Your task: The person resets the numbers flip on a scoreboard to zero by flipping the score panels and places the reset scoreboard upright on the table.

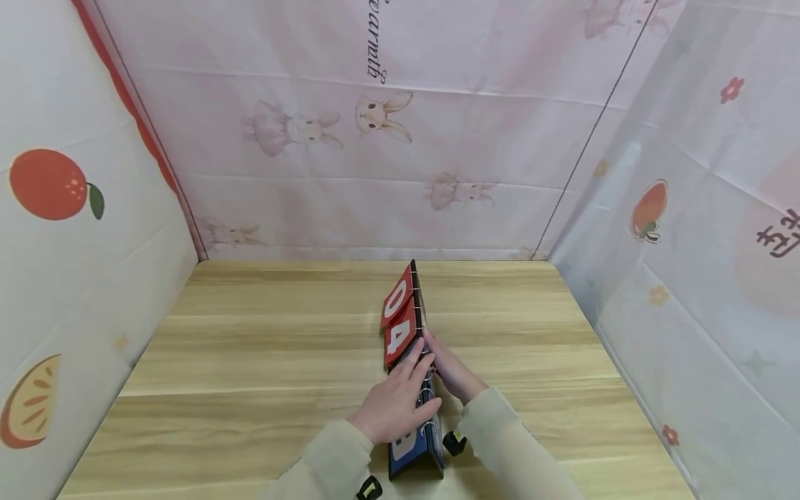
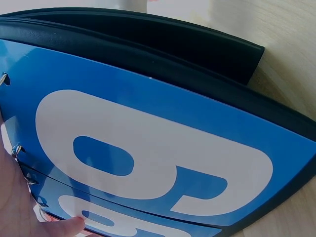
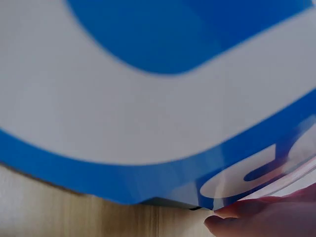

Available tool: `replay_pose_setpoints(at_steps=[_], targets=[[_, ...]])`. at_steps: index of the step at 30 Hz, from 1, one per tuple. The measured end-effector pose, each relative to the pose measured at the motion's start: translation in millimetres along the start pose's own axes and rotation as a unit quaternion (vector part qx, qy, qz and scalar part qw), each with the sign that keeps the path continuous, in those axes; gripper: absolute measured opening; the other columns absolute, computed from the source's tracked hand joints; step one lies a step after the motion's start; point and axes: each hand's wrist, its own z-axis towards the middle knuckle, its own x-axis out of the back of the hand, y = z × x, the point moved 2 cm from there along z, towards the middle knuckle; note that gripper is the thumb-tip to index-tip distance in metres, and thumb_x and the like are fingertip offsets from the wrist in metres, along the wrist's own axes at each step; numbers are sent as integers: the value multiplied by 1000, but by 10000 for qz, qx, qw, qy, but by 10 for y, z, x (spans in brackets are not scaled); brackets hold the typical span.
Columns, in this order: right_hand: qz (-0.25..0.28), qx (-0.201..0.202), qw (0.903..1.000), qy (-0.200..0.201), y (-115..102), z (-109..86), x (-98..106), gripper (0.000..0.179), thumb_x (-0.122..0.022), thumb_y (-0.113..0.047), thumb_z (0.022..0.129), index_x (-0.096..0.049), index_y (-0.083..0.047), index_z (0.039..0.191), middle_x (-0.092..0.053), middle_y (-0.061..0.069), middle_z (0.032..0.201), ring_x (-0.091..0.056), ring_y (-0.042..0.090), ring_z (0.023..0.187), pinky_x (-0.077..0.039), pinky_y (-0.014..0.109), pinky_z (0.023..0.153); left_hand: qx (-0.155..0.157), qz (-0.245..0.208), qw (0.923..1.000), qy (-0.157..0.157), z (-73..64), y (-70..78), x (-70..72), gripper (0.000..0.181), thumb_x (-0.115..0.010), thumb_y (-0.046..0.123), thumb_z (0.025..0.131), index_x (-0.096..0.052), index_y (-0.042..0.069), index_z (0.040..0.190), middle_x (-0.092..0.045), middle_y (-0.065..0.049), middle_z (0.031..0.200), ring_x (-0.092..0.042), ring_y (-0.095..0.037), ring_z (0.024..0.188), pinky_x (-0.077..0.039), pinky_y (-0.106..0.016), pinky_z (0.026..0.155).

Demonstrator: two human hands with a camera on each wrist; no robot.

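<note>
A tabletop flip scoreboard (image 1: 431,451) stands tent-like on the wooden table, its ring-bound ridge running away from me. Two red cards, a 0 (image 1: 396,298) and a 4 (image 1: 400,336), hang on its far left side. Over the ridge lies my left hand (image 1: 395,404), fingers extended and touching the middle rings. My right hand (image 1: 456,371) rests along the right face with its fingers straight. In the left wrist view a large blue card (image 2: 148,98) shows a white digit. Blue number cards (image 3: 187,153) also fill the right wrist view, with fingertips at their lower edge.
The light wood table (image 1: 262,361) extends on both sides of the scoreboard. Printed cloth walls (image 1: 375,208) enclose it at the back, left and right. Black wrist straps (image 1: 454,442) show near both sleeves.
</note>
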Motion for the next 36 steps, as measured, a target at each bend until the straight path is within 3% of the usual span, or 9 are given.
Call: replay_pose_setpoints(at_steps=[6, 12, 17, 23, 26, 31, 33, 36], targets=[[106, 34, 9998, 186, -36, -15, -19, 67, -24, -49, 100, -12, -6, 149, -15, 19, 151, -14, 36, 137, -13, 58, 106, 32, 35, 10000, -25, 1, 11, 12, 74, -34, 59, 93, -16, 17, 151, 9, 1, 156, -22, -27, 138, -44, -47, 91], [295, -212, 9927, 1153, -65, -31, 7, 80, -41, -52, 95, -11, 1, 147, -23, 26, 147, -26, 37, 133, -23, 53, 105, 53, 63, 10000, -29, 11, 17, 24, 74, -36, 58, 93, -17, 16, 151, 7, 0, 156, -20, -25, 138, -43, -46, 93], [982, -23, 9786, 1810, -111, -63, 61, 75, -52, -43, 94, -20, 1, 145, -37, 24, 140, -42, 31, 124, -31, 47, 103, 143, 63, 9998, -107, 26, 21, 21, 74, -36, 60, 92, -18, 18, 150, 7, 1, 156, -21, -24, 138, -43, -45, 93], [2284, 35, 9527, 2006, -142, -79, 126, 63, -57, -32, 93, -29, -3, 142, -49, 17, 131, -57, 18, 106, -40, 40, 97, 216, 45, 9996, -173, 24, 6, 14, 75, -36, 61, 92, -17, 18, 151, 7, 2, 156, -22, -24, 138, -42, -45, 94], [3114, 74, 9302, 1941, -197, -103, 128, 59, -56, -28, 94, -31, -4, 141, -53, 12, 125, -60, 15, 100, -43, 35, 94, 219, 16, 9996, -170, 21, 9, 18, 75, -36, 61, 92, -16, 18, 151, 8, 2, 156, -22, -25, 138, -42, -46, 93], [4377, 442, 8806, 1761, -343, -157, 102, 57, -55, -21, 95, -28, -4, 141, -52, 8, 120, -57, 14, 101, -43, 27, 93, 210, -38, 9996, -162, 22, 20, 28, 77, -35, 62, 91, -19, 16, 150, 6, 1, 157, -23, -26, 138, -43, -46, 93], [4569, 725, 8719, 1607, -386, -176, 93, 54, -54, -21, 95, -29, -5, 140, -50, 7, 120, -55, 13, 102, -42, 25, 92, 200, -35, 9997, -151, 19, 21, 28, 76, -35, 62, 91, -20, 16, 150, 4, -1, 157, -23, -26, 138, -43, -46, 93], [4618, 1205, 8688, 1322, -422, -214, 89, 47, -51, -25, 97, -34, -6, 136, -50, 6, 121, -53, 13, 104, -42, 24, 92, 187, -13, 9997, -153, 14, 19, 18, 76, -36, 61, 91, -20, 16, 150, 3, -1, 157, -23, -26, 138, -43, -45, 93]])
